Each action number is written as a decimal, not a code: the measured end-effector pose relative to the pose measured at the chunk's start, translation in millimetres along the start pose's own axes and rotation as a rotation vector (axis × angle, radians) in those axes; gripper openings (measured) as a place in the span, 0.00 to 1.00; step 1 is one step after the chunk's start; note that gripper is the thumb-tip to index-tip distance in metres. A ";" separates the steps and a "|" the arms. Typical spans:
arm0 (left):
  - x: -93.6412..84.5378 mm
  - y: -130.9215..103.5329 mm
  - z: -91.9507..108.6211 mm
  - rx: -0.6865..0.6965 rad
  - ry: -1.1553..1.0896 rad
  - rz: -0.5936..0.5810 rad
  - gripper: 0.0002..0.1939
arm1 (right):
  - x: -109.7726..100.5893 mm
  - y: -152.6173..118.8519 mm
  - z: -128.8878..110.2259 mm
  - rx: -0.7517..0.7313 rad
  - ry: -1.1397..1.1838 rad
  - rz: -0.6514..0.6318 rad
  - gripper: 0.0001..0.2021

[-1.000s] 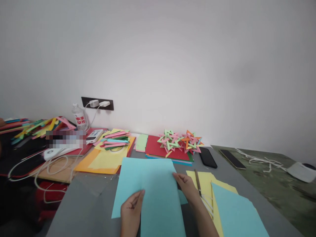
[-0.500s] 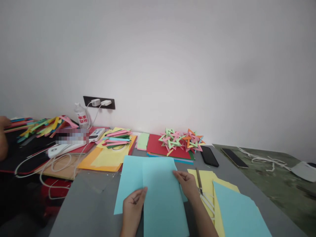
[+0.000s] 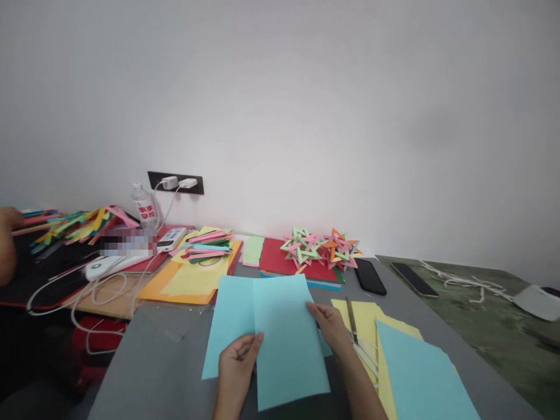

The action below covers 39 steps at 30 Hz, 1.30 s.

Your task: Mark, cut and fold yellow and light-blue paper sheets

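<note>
A light blue sheet of paper is held tilted up over the table in front of me. My left hand pinches its left edge between thumb and fingers. At its upper right edge, my right hand grips the same sheet with fingers closed. Behind it, partly hidden, another light blue sheet lies on the grey table. Close to my right forearm are a brown-handled knife and some white strips, resting on yellow paper.
More light blue paper lies at right. Two folded paper stars sit on red paper, beside a black phone. Paper strips top a yellow stack. White cables trail at left, near another person's hand.
The held sheet's lower edge has lifted, so its bottom corners now show. Its top edge now slants upward to the right. Both hands have barely moved.
</note>
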<state>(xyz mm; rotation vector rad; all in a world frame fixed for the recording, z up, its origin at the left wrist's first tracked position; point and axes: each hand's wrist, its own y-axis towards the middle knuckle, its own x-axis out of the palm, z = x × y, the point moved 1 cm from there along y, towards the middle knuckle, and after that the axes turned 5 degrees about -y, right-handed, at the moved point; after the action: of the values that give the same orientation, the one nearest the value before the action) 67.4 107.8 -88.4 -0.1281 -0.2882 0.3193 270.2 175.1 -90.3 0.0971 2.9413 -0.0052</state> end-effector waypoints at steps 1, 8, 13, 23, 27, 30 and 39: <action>0.2 -0.3 0.2 -0.005 0.004 -0.003 0.16 | -0.1 0.5 1.0 0.007 0.004 0.009 0.24; 0.0 -1.5 2.0 0.028 -0.022 0.022 0.17 | 5.8 0.1 4.2 0.041 0.028 -0.085 0.25; 0.9 -3.0 2.5 0.006 -0.020 0.048 0.18 | 4.8 -2.2 -1.9 0.000 0.025 -0.058 0.26; -0.8 -4.3 8.1 0.093 -0.051 0.154 0.20 | 6.6 -4.2 -3.4 -0.051 -0.036 -0.128 0.24; -2.0 -2.7 6.5 0.083 -0.040 0.139 0.22 | 5.8 -4.2 -4.6 -0.054 -0.037 -0.070 0.25; -2.5 -2.8 4.6 0.043 -0.033 0.084 0.20 | 4.3 -3.7 -4.7 -0.039 -0.026 -0.023 0.26; -3.8 -1.7 0.4 0.056 -0.044 0.129 0.17 | 4.9 -5.4 -6.0 -0.039 -0.014 -0.056 0.24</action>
<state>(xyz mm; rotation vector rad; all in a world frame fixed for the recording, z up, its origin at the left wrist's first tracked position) 64.3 105.0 -88.7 -0.0849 -0.3146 0.4580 263.9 170.2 -85.4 0.0083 2.9280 0.0432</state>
